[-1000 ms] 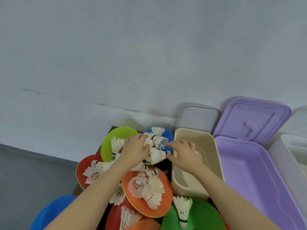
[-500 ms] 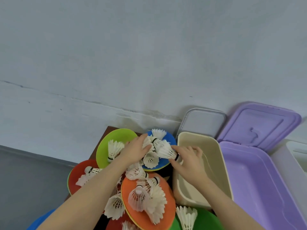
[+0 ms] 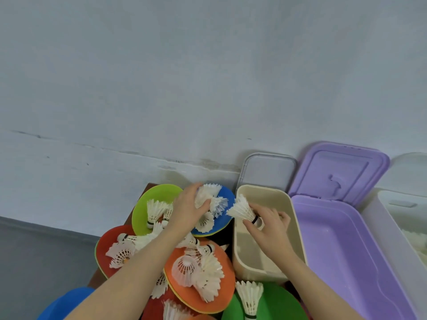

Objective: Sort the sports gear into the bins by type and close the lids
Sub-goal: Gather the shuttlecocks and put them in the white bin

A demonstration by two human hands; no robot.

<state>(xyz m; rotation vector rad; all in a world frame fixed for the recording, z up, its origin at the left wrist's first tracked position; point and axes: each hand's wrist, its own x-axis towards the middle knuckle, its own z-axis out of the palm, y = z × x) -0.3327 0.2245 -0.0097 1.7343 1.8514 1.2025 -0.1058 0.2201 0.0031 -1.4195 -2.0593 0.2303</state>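
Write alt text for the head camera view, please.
A person's right hand holds a white shuttlecock over an open beige bin while the left hand grips more shuttlecocks from a pile on coloured discs. An open purple bin sits alongside.

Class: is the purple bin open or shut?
Open. Its purple lid leans back against the wall, and the purple bin shows its bare inside.

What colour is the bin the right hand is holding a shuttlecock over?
Cream, or beige, bin; it shows best in the head view.
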